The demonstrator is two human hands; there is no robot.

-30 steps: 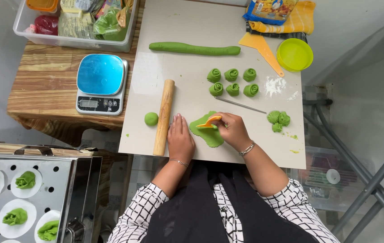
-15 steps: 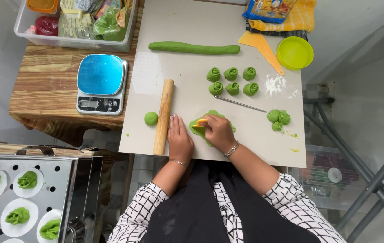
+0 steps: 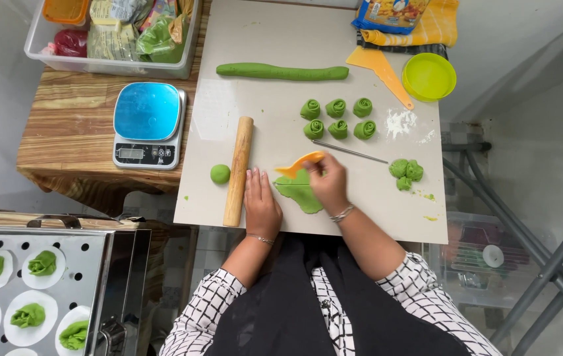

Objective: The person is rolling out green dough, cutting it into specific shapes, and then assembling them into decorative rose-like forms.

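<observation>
The flat dough (image 3: 301, 192) lies at the lower centre of the frame on a pale board (image 3: 262, 46) that covers the bench. The right hand (image 3: 327, 183) is closed around an orange scraper (image 3: 300, 165), whose blade rests on the upper edge of the flat dough. The left hand (image 3: 260, 204) lies open, palm down, fingers extended, on the board just left of the dough; contact with the dough cannot be confirmed.

Immediately left of the left hand, a rolling pin (image 3: 238, 170) lies nearly vertical in the frame, touching or almost touching the fingers. A dough ball (image 3: 220, 174) sits just left of the pin. A thin metal rod (image 3: 351, 151) runs to the right from above the right hand. Above the rod, six rolled pieces (image 3: 337, 118) stand in two rows of three. A cluster of dough lumps (image 3: 405, 173) lies at the right edge of the board, well apart from the hands. A long dough rope (image 3: 282, 71) lies across the upper board.

At upper right: a second orange scraper (image 3: 379, 71), a yellow-green lid (image 3: 428, 76) and a patch of flour (image 3: 399, 122). Left of the board, a scale (image 3: 148, 124) rests on the wooden bench (image 3: 64, 132), with a clear bin (image 3: 110, 36) above it. At lower left, a perforated steamer tray (image 3: 97, 264) carries shaped green pieces on white paper rounds.
</observation>
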